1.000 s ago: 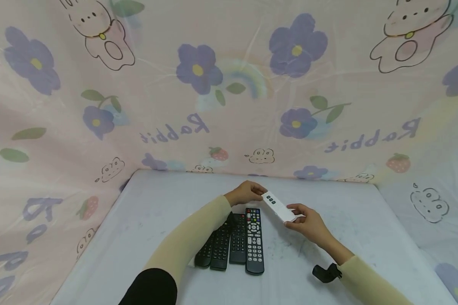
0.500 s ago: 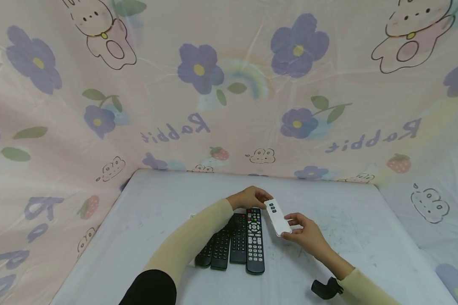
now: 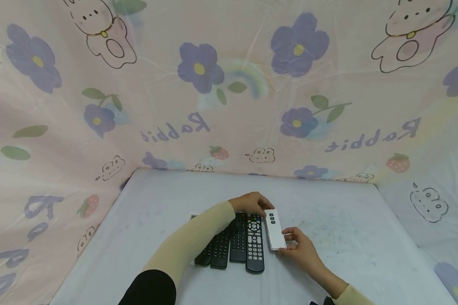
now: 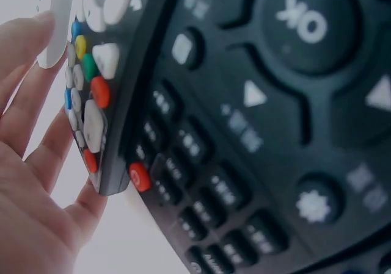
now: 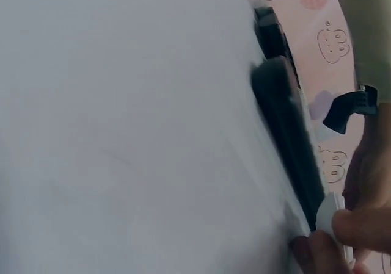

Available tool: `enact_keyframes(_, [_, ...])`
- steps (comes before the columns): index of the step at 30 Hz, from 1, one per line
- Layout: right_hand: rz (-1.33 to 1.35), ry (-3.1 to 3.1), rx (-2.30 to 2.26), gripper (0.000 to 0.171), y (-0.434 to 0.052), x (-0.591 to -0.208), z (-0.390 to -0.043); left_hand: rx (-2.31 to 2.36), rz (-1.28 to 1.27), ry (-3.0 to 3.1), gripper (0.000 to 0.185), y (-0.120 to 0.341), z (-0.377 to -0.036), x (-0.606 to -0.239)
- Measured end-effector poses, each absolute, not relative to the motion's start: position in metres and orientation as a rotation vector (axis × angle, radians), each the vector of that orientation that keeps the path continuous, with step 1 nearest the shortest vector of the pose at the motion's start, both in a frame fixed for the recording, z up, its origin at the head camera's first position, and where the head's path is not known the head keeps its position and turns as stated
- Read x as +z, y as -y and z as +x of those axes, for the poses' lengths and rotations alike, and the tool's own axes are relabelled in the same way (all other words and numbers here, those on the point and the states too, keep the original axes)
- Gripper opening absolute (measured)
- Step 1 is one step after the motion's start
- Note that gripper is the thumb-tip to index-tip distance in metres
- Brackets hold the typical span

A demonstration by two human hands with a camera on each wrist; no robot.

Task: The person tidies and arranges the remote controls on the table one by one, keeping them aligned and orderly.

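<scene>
A slim white remote control (image 3: 275, 233) with a few dark buttons lies nearly lengthwise at the right end of a row of black remotes. At its far end, my left hand (image 3: 253, 203) pinches it between thumb and fingers. My right hand (image 3: 301, 253) grips its near end, thumb and fingertips at the edges. Just left of it lies a black remote (image 3: 255, 248) with pale buttons, then more black remotes (image 3: 238, 245), partly hidden by my left sleeve. The right wrist view shows my right fingers (image 5: 327, 249) on the white remote (image 5: 330, 212), beside a dark remote (image 5: 284, 121).
The white-covered table (image 3: 339, 237) meets a patterned fabric wall (image 3: 229, 106) at the back and sides. A pale thing (image 3: 192, 216) peeks out behind my left sleeve. A black wrist mount (image 3: 326, 301) hangs at my right cuff.
Both hands have brought the white remote down and toward me, turning it from a slant until it lies nearly parallel beside the black remotes. The black remotes stay where they were.
</scene>
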State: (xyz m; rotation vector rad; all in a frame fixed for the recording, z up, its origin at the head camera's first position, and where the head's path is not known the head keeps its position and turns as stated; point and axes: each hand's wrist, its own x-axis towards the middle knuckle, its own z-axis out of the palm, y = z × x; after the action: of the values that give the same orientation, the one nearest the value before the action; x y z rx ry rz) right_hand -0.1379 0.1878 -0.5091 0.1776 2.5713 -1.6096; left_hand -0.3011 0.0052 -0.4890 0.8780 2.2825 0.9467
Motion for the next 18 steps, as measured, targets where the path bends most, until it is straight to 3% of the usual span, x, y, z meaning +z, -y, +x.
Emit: enact_keyframes(18, [0.131,-2.642,-1.507,0.050,-0.174,-0.514,-0.132,0.813,0.928,-2.352,0.033,-0.004,-0.294,-0.488])
